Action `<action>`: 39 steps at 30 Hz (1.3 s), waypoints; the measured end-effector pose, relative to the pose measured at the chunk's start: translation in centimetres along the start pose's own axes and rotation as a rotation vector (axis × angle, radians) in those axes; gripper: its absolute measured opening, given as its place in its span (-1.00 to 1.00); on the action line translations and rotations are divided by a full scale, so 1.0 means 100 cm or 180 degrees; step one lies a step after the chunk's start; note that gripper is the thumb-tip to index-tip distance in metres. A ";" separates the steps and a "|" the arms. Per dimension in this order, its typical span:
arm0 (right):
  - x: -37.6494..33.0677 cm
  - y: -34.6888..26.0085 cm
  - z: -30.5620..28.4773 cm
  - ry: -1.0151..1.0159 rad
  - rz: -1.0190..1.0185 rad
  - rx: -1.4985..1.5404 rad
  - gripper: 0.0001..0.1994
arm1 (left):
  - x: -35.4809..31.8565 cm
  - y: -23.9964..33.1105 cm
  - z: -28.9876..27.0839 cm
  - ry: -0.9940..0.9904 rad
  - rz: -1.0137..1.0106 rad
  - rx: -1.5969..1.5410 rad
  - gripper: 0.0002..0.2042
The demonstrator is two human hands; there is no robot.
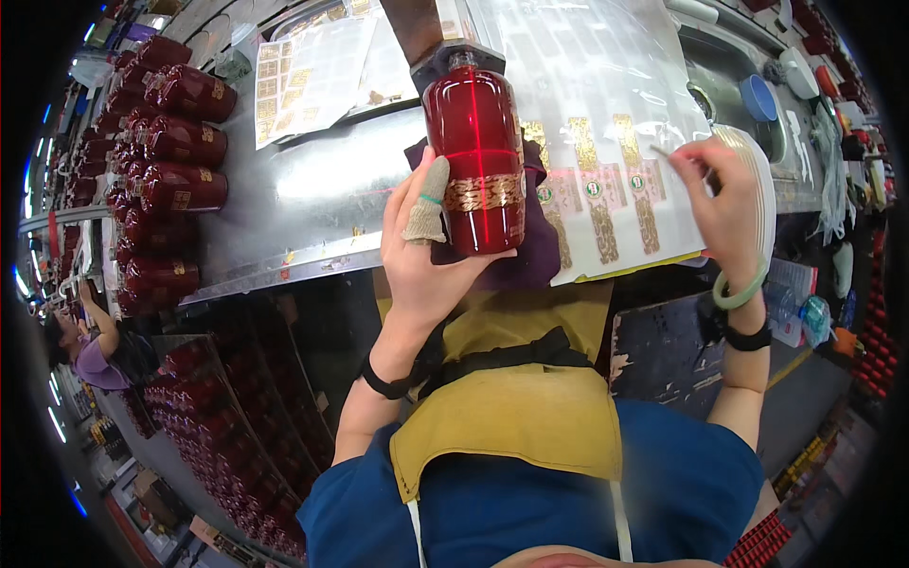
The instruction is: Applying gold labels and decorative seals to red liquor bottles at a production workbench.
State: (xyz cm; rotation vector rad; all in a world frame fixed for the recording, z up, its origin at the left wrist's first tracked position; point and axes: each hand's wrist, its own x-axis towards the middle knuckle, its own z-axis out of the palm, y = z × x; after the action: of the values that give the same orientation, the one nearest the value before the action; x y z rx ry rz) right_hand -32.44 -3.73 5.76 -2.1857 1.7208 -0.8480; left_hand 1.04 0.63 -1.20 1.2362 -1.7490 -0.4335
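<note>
My left hand (428, 248) grips a glossy dark red bottle (475, 151) from below, holding it over a dark purple cloth (542, 248) on the metal worktable (312, 204). A gold patterned band wraps the bottle's lower part, and a fabric sleeve covers my left index finger. My right hand (721, 204) pinches a thin tool or label edge over a sheet of gold strip labels (606, 204) lying to the right of the bottle.
Several red bottles (175, 142) lie stacked at the table's left end. More label sheets (317, 76) lie at the back. A crate of red bottles (237, 445) sits below the table. Another person (90, 346) is at far left. A blue bowl (757, 95) stands at the back right.
</note>
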 end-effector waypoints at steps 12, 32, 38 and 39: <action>-0.047 -0.110 0.071 -0.0688 0.0243 0.1895 -0.92 | -0.018 -0.010 -0.005 -0.0571 -0.0545 -0.0636 0.06; -0.050 -0.118 0.107 -0.0383 0.0751 0.1740 -0.86 | -0.035 0.005 0.004 -0.0426 -0.1405 -0.1955 -0.30; -0.050 -0.120 0.107 -0.0389 0.0830 0.1866 -0.85 | -0.036 0.008 0.006 -0.0344 -0.1499 -0.1980 -0.32; -0.050 -0.120 0.108 -0.0392 0.0814 0.1870 -0.85 | -0.036 0.008 0.006 -0.0311 -0.1486 -0.2052 -0.33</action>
State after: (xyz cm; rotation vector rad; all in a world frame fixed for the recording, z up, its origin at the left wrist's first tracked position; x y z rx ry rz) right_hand -17.30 2.62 1.78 -1.5631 1.4176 -0.9729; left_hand 0.35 3.98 -2.60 1.1358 -1.2215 -1.2379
